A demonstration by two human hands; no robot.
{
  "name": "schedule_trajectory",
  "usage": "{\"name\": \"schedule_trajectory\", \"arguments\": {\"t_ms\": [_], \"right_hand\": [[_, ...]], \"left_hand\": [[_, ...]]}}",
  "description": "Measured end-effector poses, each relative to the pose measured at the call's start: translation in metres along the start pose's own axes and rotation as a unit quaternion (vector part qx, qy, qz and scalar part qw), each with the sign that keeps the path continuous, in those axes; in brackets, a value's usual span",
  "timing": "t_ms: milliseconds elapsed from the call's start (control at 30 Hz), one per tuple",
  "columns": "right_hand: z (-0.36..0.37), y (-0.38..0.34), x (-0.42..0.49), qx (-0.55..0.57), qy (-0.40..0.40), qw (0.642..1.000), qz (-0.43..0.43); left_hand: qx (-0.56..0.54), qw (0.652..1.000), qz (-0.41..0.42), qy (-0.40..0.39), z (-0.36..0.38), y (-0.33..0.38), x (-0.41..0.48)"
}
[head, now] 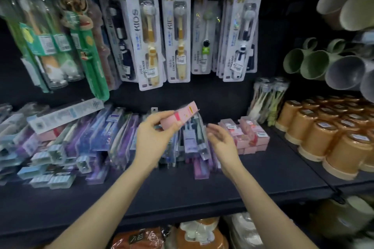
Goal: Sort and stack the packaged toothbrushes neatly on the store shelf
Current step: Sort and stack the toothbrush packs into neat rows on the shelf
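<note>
Pink toothbrush box [179,116] held above the shelf [182,192], in front of the row of upright packs, slanted with its far end raised toward the right. Left hand [153,137] pinches it near the lower end, thumb on the near face and fingers curled over the top edge. Right hand [221,141] is just beside it and lower, fingers loosely spread, palm turned inward, holding nothing and touching nothing that can be made out. Matching pink stack [251,136] sits to the right on the same shelf, boxes laid flat in tidy layers; it looks like the likely destination. Mixed pile [81,139] of clear, blue and purple packs sprawls at left, several tipped or crossed, not yet sorted. Hanging kids' packs [149,32] overhead and orange cups [327,137] at far right play no part. Handling judgement: the box looks like light, thin card, stiff along its length but easily dented at the faces, and smooth enough to slide on its neighbours. It is best taken by the long edges near mid-length, with the second hand steadying the far end so it squares up with the stack.
</note>
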State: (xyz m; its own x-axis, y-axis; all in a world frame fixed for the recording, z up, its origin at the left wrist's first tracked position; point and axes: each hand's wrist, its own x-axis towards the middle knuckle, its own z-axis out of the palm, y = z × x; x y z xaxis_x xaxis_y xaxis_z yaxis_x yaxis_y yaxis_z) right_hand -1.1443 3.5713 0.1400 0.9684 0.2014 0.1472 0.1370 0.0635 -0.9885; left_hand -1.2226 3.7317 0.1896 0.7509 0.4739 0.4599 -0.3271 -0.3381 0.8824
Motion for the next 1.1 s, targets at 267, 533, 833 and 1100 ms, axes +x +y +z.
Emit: {"name": "schedule_trajectory", "arguments": {"t_ms": [267, 533, 833, 1100], "right_hand": [[-0.058, -0.006, 0.003, 0.080, -0.010, 0.992, 0.094], [-0.107, -0.005, 0.008, 0.132, 0.026, 0.988, 0.077], [-0.154, 0.001, 0.048, -0.097, 0.131, 0.983, 0.082], [-0.142, 0.014, 0.088, -0.461, 0.129, 0.878, -0.009]], "left_hand": [[0.072, 0.985, 0.101, -0.121, 0.080, -0.016, -0.018], [0.096, 0.950, 0.140, -0.260, 0.136, -0.026, -0.026], [0.367, 0.877, 0.142, -0.275, 0.158, -0.058, 0.005], [0.398, 0.843, 0.030, -0.360, 0.194, -0.077, 0.033]]}}
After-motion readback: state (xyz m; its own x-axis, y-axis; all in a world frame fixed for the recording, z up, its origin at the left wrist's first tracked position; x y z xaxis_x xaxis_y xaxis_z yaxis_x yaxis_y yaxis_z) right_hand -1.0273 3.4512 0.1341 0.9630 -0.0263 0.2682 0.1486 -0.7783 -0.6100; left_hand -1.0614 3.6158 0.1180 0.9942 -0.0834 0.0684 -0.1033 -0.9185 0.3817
